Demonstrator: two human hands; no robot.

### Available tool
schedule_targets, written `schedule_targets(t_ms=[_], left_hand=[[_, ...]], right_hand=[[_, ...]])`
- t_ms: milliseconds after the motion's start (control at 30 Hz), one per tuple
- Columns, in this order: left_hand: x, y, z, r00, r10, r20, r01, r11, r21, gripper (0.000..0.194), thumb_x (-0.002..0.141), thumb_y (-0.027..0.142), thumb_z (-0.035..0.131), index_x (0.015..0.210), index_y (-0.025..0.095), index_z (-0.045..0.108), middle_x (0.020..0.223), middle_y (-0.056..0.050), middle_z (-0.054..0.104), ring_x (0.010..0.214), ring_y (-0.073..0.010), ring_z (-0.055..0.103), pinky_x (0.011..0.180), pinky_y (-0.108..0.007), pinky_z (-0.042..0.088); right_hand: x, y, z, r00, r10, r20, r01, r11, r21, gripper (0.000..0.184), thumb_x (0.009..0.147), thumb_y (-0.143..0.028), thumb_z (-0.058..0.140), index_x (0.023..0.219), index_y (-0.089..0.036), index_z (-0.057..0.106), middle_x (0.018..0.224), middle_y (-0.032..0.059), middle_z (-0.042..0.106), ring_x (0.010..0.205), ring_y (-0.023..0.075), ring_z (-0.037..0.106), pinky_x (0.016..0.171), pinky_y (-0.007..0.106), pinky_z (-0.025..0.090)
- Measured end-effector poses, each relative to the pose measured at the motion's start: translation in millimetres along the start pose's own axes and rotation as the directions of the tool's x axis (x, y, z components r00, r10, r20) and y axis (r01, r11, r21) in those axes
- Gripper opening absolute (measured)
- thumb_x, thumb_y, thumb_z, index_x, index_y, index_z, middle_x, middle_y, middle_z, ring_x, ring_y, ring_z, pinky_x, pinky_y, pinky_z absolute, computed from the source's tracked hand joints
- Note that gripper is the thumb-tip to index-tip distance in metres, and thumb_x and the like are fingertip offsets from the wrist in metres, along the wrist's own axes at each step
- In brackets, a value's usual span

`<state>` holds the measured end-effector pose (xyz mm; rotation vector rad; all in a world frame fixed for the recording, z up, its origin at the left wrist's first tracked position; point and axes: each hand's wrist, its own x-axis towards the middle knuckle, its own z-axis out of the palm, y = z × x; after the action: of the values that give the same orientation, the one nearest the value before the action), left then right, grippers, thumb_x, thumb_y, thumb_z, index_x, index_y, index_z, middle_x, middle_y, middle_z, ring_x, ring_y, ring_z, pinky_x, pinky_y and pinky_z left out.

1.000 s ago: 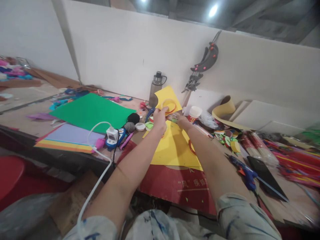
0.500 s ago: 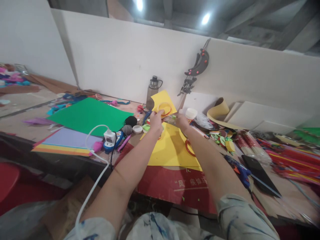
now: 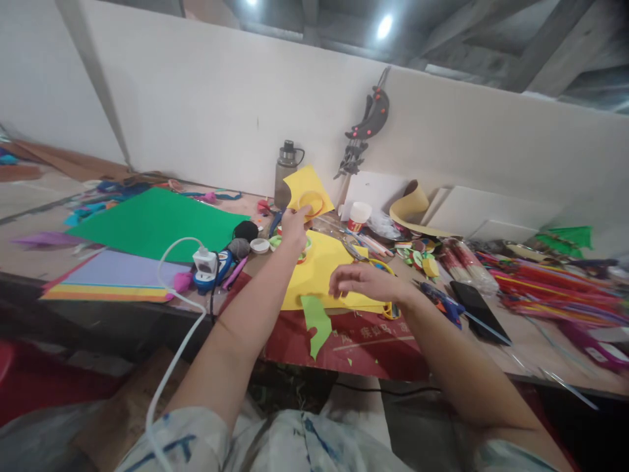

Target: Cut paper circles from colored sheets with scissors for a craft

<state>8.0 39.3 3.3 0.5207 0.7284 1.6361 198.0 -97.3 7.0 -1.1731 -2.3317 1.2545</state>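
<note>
My left hand (image 3: 293, 228) pinches a yellow sheet piece (image 3: 305, 180) with a curved cut in its left edge. A round ring like a tape roll (image 3: 311, 204) sits against that piece at my fingers. My right hand (image 3: 366, 280) is held over a larger yellow sheet (image 3: 314, 282), fingers apart, with nothing in it. A light green scrap (image 3: 317, 324) with cut-out edges is just left of it, at the sheet's front edge; I cannot tell whether it is falling or lying. Scissors (image 3: 354, 249) lie on the sheet's right side, partly hidden behind my right hand.
A green sheet (image 3: 157, 223) and stacked coloured sheets (image 3: 122, 275) lie left, beside a white charger (image 3: 205, 263) with a cable. A bottle (image 3: 285, 176) and paper cup (image 3: 358, 216) stand behind. Right are a glue gun (image 3: 442, 305), a phone (image 3: 479, 311) and red pipe cleaners (image 3: 550, 288).
My right hand has drawn back from near the raised yellow piece toward me and opened. The green scrap and scissors have come into sight. My left hand keeps its hold; the view has turned right.
</note>
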Motion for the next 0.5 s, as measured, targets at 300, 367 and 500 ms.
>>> schedule_targets(t_ms=[300,367,500], left_hand=[[0,-3,-2.7,0.994,-0.051,0.096,0.057,0.997,-0.056,0.035,0.071,0.011,0.088,0.083,0.019,0.056,0.082,0.002,0.07,0.071,-0.0103,0.066,0.058,-0.021,0.047],[-1,-3,-2.9,0.991,-0.06,0.119,0.068,0.995,-0.066,0.033,0.071,0.008,0.086,0.083,0.019,0.056,0.082,0.001,0.071,0.071,-0.0108,0.066,0.057,-0.022,0.047],[-2,1,-2.5,0.989,-0.109,0.1,0.117,0.99,-0.078,0.033,0.071,0.005,0.083,0.081,0.019,0.055,0.078,0.001,0.071,0.066,-0.0108,0.065,0.055,-0.022,0.046]], right_hand=[[-4,53,6,0.745,0.208,-0.633,-0.651,0.434,-0.623,0.036,0.099,-0.031,0.061,0.126,-0.009,0.07,0.136,0.031,0.067,0.133,0.0389,0.06,0.109,0.05,0.045],[-3,48,8,0.75,0.218,-0.624,-0.653,0.395,-0.646,0.033,0.099,-0.03,0.059,0.124,-0.011,0.071,0.129,0.0312,0.07,0.127,0.0404,0.063,0.106,0.052,0.045],[-1,37,5,0.752,0.23,-0.618,-0.652,0.403,-0.642,0.039,0.098,-0.024,0.057,0.133,-0.01,0.068,0.123,0.0309,0.072,0.117,0.0398,0.069,0.099,0.049,0.047]])
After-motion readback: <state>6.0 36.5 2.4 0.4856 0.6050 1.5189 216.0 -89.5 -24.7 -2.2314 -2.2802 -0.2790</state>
